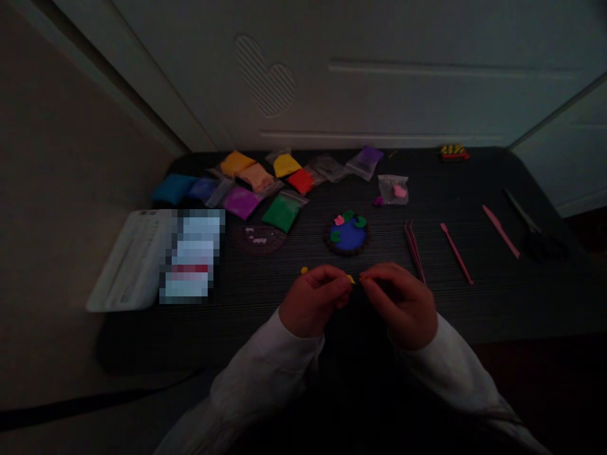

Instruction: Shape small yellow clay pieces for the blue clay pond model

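Note:
My left hand (315,298) pinches a small piece of yellow clay (351,279) between thumb and forefinger. Close beside it, my right hand (402,304) has thumb and forefinger pressed together on something tiny and reddish that I cannot make out. Just beyond both hands lies a round clay pond (349,235), blue in the middle with a dark brown rim, green leaf pads and a pink flower. A small yellow clay ball (304,270) rests on the table left of my left hand.
Bags of coloured clay, such as a green bag (283,212), spread over the back left. White trays (128,265) sit at left. Pink tweezers (414,249), a pink tool (456,254), a pink knife (500,230) and scissors (533,230) lie at right. A white panel (403,101) stands behind the dark table.

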A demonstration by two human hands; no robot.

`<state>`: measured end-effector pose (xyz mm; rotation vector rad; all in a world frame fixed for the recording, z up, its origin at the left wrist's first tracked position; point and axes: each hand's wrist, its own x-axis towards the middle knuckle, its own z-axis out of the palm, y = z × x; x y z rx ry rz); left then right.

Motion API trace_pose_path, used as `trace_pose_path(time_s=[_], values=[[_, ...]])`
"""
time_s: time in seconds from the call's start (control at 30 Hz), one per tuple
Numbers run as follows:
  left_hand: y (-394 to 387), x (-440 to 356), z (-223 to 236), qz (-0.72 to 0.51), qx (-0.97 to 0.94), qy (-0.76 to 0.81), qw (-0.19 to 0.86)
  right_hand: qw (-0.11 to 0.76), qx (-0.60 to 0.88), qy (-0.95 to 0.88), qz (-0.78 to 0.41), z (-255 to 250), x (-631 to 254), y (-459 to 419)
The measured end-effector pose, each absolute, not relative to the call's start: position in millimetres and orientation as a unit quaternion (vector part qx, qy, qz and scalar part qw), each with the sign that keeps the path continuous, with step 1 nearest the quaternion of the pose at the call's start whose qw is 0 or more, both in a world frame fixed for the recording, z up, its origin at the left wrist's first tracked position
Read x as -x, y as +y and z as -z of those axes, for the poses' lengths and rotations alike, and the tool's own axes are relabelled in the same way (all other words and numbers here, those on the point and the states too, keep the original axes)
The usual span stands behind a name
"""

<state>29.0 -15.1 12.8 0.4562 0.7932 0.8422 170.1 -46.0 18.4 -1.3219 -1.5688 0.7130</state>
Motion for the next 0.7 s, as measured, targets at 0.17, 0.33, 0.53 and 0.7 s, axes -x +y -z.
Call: trace_pose_path(time_s=[0.17, 0.33, 0.53, 0.7], values=[[-15.0, -30.4, -12.2, -0.393, -0.214, 0.378, 0.81, 0.459, 0.531, -0.642, -0.308, -19.4, -169.3, -45.8], [-15.5, -32.4, -10.2, -0.39, -0.21, 0.382, 0.811, 0.457, 0.52, -0.648, -0.318, -19.5, -169.0, -44.4], [-16.0, -34.0, -9.5, -0.388, -0.206, 0.392, 0.808, 0.474, 0.523, -0.624, -0.334, -20.1, -168.8, -44.6], [-16.0, -32.8, -10.3, -0.392, -0.203, 0.393, 0.806, 0.505, 0.518, -0.552, -0.413, -19.1, -170.5, -47.7]])
